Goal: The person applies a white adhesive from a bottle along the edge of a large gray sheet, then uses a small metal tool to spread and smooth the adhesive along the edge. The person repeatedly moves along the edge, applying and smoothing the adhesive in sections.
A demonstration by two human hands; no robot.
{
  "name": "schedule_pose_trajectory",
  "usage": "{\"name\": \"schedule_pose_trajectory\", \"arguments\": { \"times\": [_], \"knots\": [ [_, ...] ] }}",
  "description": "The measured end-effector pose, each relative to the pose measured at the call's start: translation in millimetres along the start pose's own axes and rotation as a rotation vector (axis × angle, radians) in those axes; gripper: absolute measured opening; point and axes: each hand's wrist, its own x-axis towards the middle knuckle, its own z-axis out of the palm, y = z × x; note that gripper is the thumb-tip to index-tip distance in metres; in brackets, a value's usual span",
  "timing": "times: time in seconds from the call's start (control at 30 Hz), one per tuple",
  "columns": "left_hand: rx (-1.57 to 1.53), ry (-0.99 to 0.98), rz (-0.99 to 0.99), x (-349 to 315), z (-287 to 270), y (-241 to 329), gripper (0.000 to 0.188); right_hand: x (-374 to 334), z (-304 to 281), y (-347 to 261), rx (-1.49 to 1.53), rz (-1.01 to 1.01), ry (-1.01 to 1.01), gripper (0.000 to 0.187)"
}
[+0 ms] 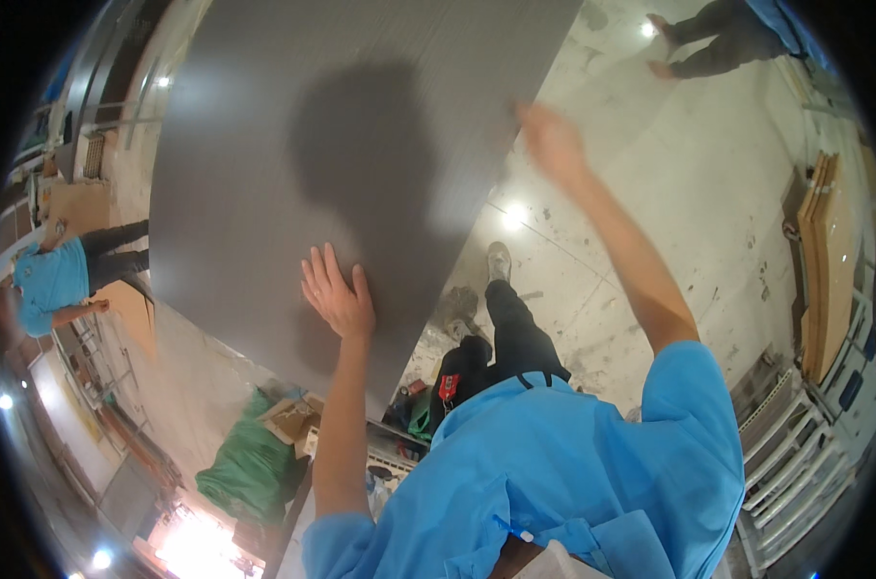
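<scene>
— What are the fingers doing?

— On the left hand [338, 297] the fingers [314, 273] are spread apart and laid flat against the face of a big dark grey board [293, 125], near its lower edge. Nothing is gripped; the palm just presses on the surface. The right hand [552, 143] is blurred, up at the board's right edge. It seems to touch that edge, but I cannot tell whether its fingers are curled round it or open.

— And the board itself?

— It fills the upper middle of the view, tilted, with its long right edge running down toward the person's legs. A dark shadow falls across its middle, just above the left hand.

— What lies around it?

— Both forearms are bare, coming out of a light blue shirt [573, 473]. Below the board's lower corner you see dark trousers and a pale shoe [498, 261] on a light, scuffed floor [689, 174] with bright lamp spots on it. Beside the left arm, lower down, sits a green sack [245, 468] with cardboard scraps next to it. On the right, wooden panels [829, 261] stand on edge, with a white rack [795, 454] below them.

— Anyone else?

— A person in a blue shirt [52, 280] at the far left, well apart, and another person's legs [713, 43] at the top right.
</scene>
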Motion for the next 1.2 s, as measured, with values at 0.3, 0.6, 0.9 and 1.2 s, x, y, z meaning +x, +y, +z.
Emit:
{"name": "schedule_pose_trajectory", "arguments": {
  "times": [0.3,0.6,0.9,1.2],
  "knots": [
    [0.007,0.013,-0.002,1.4,0.1,1.2,0.064,-145.7,50.4,-145.7,0.321,-0.272,-0.024,0.046],
    [0.008,0.011,0.015,-2.0,0.5,-1.7,0.063,-83.1,52.4,-57.8,0.181,0.024,0.224,0.038],
    [0.000,0.043,0.011,1.0,4.8,-1.3,0.063,-162.6,51.8,-160.5,0.305,-0.348,0.306,0.042],
    [-0.023,0.036,0.004,-0.2,1.4,1.9,0.063,-175.8,53.5,-185.4,0.436,-0.210,0.159,0.044]
  ]
}}
